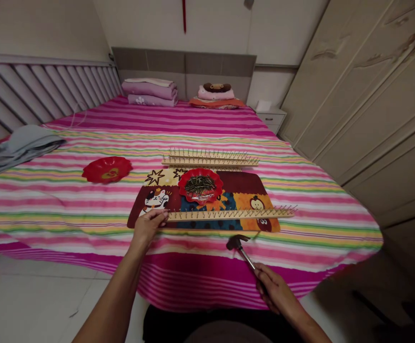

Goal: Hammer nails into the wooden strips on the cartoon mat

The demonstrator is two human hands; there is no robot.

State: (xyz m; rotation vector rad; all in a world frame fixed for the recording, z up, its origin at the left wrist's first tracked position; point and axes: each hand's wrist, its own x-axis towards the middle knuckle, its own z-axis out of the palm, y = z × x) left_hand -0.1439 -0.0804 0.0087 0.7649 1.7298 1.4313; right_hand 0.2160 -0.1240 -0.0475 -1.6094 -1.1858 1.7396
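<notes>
A wide bed with a striped bed sheet (pixel 67 209) in pink, green and yellow spreads in front of both hands, in a small room. Far beyond the hands stand a grey headboard (pixel 184 64) and folded blankets (pixel 150 91), and to the right of the right hand rises a cream wardrobe (pixel 364 95).

The right hand (pixel 275 288) is closed around the shiny metal handle of a small hammer (pixel 245 252), and the dark head points forward and to the left, near the sheet. The forearm comes in from the lower right.

The left hand (pixel 149 227) is bent at the wrist, with its fingers (pixel 160 216) on the left end of a long wooden strip (pixel 228 215) with a row of nails. I cannot tell if it grips anything. The strip lies across a patchwork mat (pixel 250 188), just ahead of this hand. Farther ahead, a red plate (pixel 200 186) holds a pile of loose nails (pixel 200 185).
</notes>
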